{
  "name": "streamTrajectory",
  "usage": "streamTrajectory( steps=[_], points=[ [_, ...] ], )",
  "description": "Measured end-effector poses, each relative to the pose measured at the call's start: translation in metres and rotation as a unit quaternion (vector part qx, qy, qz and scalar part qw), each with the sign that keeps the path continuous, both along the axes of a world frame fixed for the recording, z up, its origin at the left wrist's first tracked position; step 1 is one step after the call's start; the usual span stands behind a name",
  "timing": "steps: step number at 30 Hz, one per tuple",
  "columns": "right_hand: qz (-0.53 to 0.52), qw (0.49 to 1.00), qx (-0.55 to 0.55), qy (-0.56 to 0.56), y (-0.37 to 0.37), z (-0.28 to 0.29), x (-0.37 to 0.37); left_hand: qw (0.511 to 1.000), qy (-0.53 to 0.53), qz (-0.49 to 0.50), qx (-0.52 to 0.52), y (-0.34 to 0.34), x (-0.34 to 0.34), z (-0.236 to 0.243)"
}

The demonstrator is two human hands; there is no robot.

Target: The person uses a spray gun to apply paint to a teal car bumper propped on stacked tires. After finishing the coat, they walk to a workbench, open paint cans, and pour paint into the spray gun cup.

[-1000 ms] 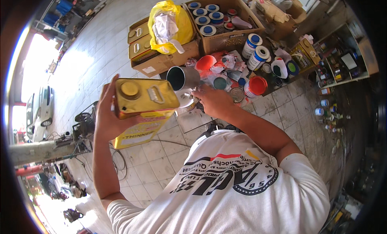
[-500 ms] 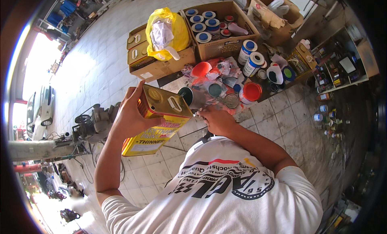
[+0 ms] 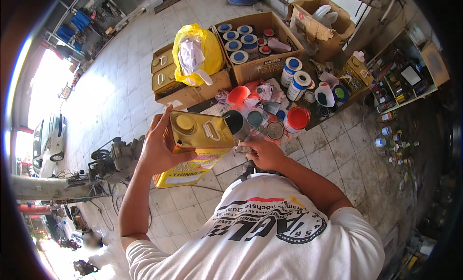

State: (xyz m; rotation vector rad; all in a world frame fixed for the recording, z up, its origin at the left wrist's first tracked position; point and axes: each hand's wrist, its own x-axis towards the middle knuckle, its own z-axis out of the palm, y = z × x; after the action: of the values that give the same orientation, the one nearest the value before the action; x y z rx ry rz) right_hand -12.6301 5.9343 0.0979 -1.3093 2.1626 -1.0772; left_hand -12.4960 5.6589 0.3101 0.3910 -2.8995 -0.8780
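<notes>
A rectangular gold-and-yellow metal can (image 3: 200, 154) is held up in front of me at the left. My left hand (image 3: 161, 147) wraps around its left side, thumb across the front and fingers behind. The can's top, with a round gold cap (image 3: 184, 122) and a wire handle, faces up and tilts slightly. Just beyond its right corner is a grey cup (image 3: 239, 127) with a dark inside. It appears to belong to a spray gun (image 3: 243, 149), whose metal part shows at my right hand (image 3: 267, 153). My right hand is closed around the gun; its grip is mostly hidden.
Beyond my hands are a red paint can (image 3: 297, 119), crumpled stained paper (image 3: 265, 94) and a red bowl (image 3: 238, 95). Cardboard boxes (image 3: 263, 70) hold several cans and a yellow bag (image 3: 200, 51). Left is a machine (image 3: 115, 157); right, a shelf (image 3: 410, 80).
My right hand and the cup have shifted slightly right and down, away from the can's top edge. The can stays in my left hand, its top turned a little more into view.
</notes>
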Motion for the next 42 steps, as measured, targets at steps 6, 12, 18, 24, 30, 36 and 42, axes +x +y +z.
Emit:
streamTrajectory(
  steps=[6, 12, 18, 24, 30, 36, 42],
  points=[
    [0.019, 0.988, -0.055, -0.144, 0.006, 0.011, -0.026, 0.966, 0.156, 0.032, 0.205, -0.045, 0.024, -0.014],
    [-0.056, 0.963, -0.075, -0.254, 0.057, 0.012, -0.073, 0.927, 0.25, 0.123, 0.252, -0.101, 0.027, -0.021],
    [-0.14, 0.954, -0.064, -0.257, 0.048, 0.03, -0.095, 0.939, 0.285, 0.133, 0.136, -0.148, -0.021, -0.102],
    [-0.128, 0.965, 0.02, -0.228, 0.045, 0.046, -0.105, 0.929, 0.278, 0.113, 0.214, -0.172, -0.052, -0.183],
    [-0.133, 0.948, -0.032, -0.287, 0.05, 0.048, -0.096, 0.91, 0.283, 0.105, 0.283, -0.158, -0.085, -0.243],
    [-0.18, 0.947, -0.021, -0.266, 0.065, 0.037, -0.095, 0.894, 0.262, 0.082, 0.355, -0.153, -0.102, -0.267],
    [-0.151, 0.951, -0.025, -0.27, 0.086, 0.036, -0.091, 0.883, 0.198, 0.103, 0.412, -0.199, -0.08, -0.279]
  ],
)
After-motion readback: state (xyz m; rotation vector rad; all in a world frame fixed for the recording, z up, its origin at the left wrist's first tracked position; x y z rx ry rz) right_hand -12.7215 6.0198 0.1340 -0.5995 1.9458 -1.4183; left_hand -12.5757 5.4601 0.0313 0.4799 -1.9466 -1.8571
